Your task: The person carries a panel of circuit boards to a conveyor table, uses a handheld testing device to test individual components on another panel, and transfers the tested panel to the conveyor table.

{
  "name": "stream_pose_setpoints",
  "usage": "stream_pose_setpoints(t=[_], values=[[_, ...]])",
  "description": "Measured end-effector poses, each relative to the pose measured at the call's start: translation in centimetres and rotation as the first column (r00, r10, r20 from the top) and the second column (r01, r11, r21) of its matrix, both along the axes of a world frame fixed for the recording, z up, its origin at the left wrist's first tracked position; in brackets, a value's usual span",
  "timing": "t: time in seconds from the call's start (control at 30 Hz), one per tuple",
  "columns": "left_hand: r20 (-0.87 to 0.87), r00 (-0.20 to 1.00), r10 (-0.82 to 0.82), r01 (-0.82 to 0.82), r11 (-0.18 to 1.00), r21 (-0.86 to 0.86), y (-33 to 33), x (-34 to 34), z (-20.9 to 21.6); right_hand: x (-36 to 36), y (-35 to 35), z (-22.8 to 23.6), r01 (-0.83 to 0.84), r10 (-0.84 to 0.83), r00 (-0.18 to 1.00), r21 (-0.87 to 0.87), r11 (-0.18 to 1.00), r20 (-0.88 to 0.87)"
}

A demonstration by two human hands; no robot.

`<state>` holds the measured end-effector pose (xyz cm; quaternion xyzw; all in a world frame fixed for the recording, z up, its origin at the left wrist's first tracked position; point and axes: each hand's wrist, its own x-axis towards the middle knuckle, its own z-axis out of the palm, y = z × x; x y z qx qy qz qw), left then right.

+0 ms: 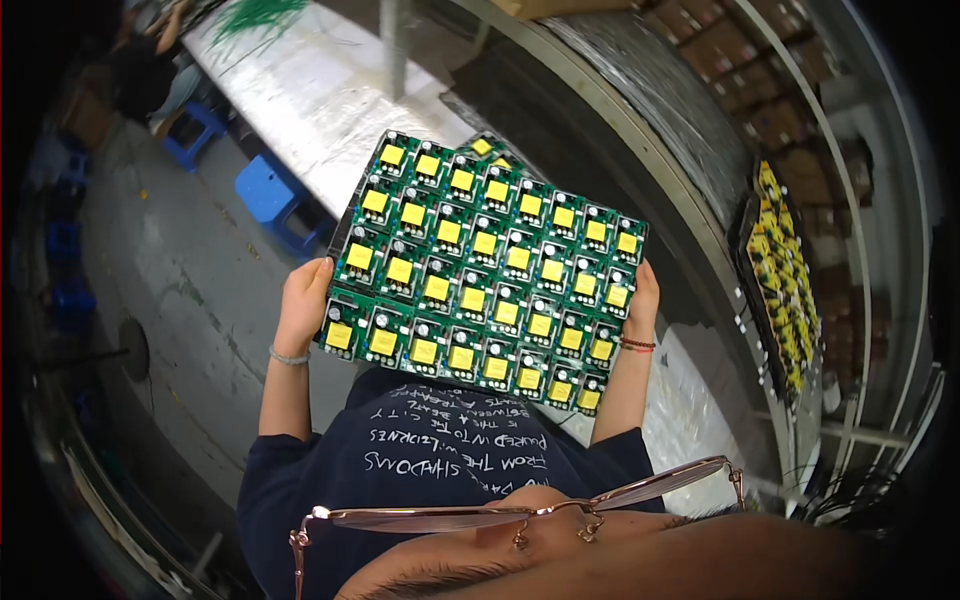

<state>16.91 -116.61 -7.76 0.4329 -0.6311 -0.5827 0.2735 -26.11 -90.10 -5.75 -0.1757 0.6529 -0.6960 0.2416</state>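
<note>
circuit board panel point(485, 270) blocks front; foil-covered bench point(320, 90) behind; floor point(170, 270) left open

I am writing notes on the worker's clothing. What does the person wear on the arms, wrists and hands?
The hands are bare, without gloves. The left hand has a thin, pale beaded bracelet at the wrist. The right hand has a dark reddish beaded bracelet at the wrist. The forearms are uncovered; short dark navy sleeves of a T-shirt with white lettering end near the elbows.

A grey concrete floor point(190, 270) runs along the left, with blue plastic stools point(265, 190) standing beside a long worktop point(320, 90) wrapped in silvery film. On the right, a curved metal rail point(640, 150) borders stacked brown cartons point(730, 50).
</note>
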Motion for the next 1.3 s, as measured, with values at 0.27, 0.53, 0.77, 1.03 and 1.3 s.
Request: stream_pose_setpoints(t=[0.27,0.53,0.77,1.03,1.3], values=[[0.002,1.0,0.003,-0.003,1.0,-0.027,-14.8,15.5,-7.9,15.5,-14.5,-8.9,-0.035,0.035,0.999,-0.018,0.999,0.02],[-0.062,0.998,0.019,-0.02,1.0,-0.024,-18.1,33.4,-13.9,34.4,-18.8,-11.7,-0.033,0.033,0.998,0.0,0.999,0.049],[-0.044,0.998,0.047,-0.049,0.998,-0.039,-14.0,40.4,-4.9,40.3,-14.5,-3.5,0.062,-0.057,0.998,0.12,0.991,-0.04],[0.019,1.0,-0.014,0.014,0.999,-0.044,5.3,37.5,12.3,38.9,6.8,12.3,0.0,0.0,1.0,0.027,1.0,0.011],[-0.02,0.999,-0.029,0.026,0.992,-0.12,27.9,3.1,22.9,4.5,29.3,21.4,0.04,-0.04,0.999,-0.051,0.998,-0.002]])
